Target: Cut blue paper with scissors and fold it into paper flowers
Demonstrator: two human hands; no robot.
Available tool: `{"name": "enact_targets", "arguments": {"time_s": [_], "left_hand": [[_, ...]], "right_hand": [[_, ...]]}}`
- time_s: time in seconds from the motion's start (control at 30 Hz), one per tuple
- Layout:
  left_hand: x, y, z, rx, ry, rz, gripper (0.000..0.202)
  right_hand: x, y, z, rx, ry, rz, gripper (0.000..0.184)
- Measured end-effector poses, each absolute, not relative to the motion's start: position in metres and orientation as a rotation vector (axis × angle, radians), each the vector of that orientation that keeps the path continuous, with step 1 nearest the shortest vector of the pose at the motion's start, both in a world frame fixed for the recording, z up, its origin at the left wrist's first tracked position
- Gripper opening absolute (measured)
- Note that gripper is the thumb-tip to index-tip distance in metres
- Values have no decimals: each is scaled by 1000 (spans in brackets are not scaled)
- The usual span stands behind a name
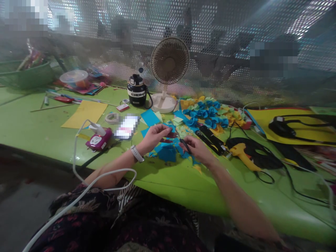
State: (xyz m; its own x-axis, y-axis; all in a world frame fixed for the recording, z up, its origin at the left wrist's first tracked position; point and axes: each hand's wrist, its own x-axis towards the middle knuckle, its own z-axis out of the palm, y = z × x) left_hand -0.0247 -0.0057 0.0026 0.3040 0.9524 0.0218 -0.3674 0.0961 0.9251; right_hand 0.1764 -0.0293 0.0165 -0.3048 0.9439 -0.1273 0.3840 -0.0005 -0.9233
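My left hand (155, 136) is closed in a pinch on a small piece of blue paper (168, 127) just above the green table (34, 129). My right hand (196, 148) is wrapped round small black-handled scissors (183, 141), whose blades point up toward the paper in my left fingers. Under and between both hands lie blue paper scraps (166, 153). A white watch is on my left wrist.
A pile of blue and yellow folded paper pieces (207, 113) lies beyond my hands. A yellow glue gun (243, 155) with black cables is to the right. A desk fan (168, 70), black jug (137, 91), tape roll (112, 118), pink power strip (99, 140) and yellow sheet (84, 113) stand left.
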Motion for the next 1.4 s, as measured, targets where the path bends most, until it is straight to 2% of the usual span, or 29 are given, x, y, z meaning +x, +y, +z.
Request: {"name": "enact_targets", "arguments": {"time_s": [1.17,1.4], "left_hand": [[-28,2,1,952,757,1057,25],[-29,0,5,908,742,1094,26]], "right_hand": [[176,-31,19,-1366,-1669,1255,60],[184,-22,17,-1399,-1574,1077,56]]}}
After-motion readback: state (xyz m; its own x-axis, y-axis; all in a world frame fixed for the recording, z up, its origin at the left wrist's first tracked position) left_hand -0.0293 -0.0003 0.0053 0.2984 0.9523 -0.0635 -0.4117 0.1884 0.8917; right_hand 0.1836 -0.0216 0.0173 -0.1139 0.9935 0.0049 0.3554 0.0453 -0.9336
